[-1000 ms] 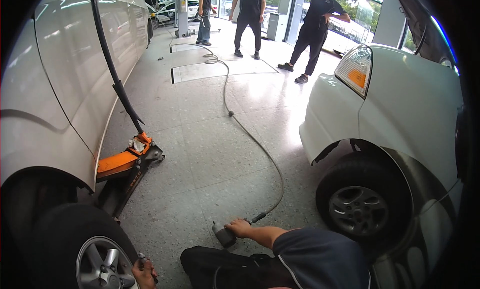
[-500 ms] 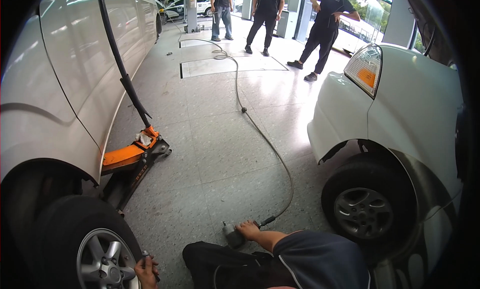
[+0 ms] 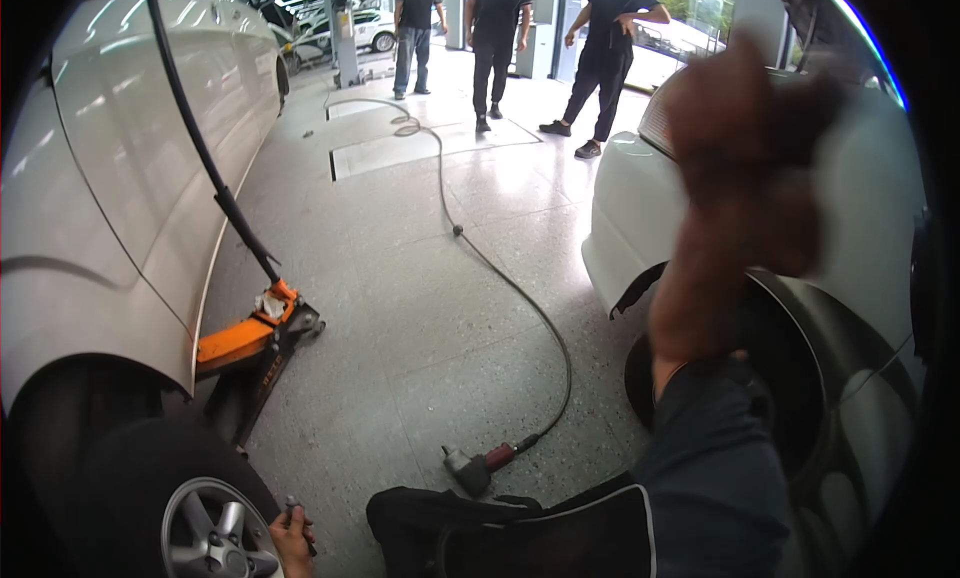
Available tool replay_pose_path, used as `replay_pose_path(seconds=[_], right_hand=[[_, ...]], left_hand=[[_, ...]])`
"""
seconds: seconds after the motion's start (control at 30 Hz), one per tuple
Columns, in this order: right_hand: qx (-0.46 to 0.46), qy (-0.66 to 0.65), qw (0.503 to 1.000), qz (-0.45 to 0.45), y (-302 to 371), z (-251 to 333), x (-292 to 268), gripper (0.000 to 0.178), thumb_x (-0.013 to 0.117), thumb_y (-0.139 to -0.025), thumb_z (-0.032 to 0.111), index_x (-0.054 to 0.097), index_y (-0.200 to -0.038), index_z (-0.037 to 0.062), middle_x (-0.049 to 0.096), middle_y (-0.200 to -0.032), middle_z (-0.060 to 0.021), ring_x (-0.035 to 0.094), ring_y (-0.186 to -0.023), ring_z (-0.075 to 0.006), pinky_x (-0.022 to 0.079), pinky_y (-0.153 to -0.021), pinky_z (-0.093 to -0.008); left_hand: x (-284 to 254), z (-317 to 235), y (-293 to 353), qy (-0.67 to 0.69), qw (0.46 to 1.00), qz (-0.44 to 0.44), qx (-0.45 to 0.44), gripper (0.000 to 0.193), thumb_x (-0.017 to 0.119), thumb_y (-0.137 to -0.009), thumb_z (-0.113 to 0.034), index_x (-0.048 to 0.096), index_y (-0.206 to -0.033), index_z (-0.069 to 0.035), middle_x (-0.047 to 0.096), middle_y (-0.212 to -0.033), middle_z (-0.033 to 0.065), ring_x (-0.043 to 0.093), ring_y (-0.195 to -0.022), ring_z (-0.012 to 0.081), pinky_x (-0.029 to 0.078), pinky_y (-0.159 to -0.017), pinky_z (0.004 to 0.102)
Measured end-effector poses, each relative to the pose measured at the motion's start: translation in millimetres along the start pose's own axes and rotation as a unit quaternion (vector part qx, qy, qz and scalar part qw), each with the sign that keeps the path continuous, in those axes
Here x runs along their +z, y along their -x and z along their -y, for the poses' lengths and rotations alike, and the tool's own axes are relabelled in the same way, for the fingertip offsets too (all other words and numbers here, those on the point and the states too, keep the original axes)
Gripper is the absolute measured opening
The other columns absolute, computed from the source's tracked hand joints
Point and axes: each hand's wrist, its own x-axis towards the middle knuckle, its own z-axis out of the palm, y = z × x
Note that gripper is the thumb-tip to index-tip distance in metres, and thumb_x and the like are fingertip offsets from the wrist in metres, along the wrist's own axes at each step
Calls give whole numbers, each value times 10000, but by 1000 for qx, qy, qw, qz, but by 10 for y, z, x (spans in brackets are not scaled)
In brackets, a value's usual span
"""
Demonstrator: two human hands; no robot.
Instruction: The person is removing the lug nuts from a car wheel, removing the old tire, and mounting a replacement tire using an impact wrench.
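Note:
At the lower left, my left hand (image 3: 292, 543) is closed around a small dark rod-shaped tool (image 3: 292, 504) with a metal end; its exact kind cannot be made out. Beside it is the silver alloy wheel (image 3: 231, 518) of the white vehicle on the left. My right hand (image 3: 735, 128) is raised high on the right, in front of the other white car, and smeared by motion, so its fingers are unclear. An air impact wrench (image 3: 472, 470) with a grey head and red handle lies on the floor before my knees, its air hose (image 3: 566, 373) attached.
An orange and black floor jack (image 3: 240, 344) stands by the left vehicle, its long black handle (image 3: 190, 98) leaning up. The hose runs across the speckled floor (image 3: 400, 278) toward three standing people (image 3: 495, 38). A white car (image 3: 625, 208) stands close on the right.
My right hand has let go of the air impact wrench, left it on the floor and swung up to the right. My left hand stays by the wheel with the rod-shaped tool.

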Motion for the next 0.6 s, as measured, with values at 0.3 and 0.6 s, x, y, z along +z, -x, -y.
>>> replay_pose_path(seconds=[0.3,0.6], right_hand=[[-30,-185,982,33,-371,724,-2849,432,602,-841,95,439,-1241,99,445,-802,12,425,-682,-121,407,-607,-246],[-52,-434,899,35,-538,272,-1126,620,573,-831,80,268,-1369,41,464,-812,-17,447,-686,-130,425,-595,-237]], left_hand=[[191,61,-251,-31,999,30,-17,240,659,-900,-199,621,-757,-10,532,-571,33,489,-465,108,372,-424,268],[178,-159,-425,-79,986,136,-57,235,644,-894,-154,534,-694,-96,472,-580,-12,403,-466,82,319,-414,286]])
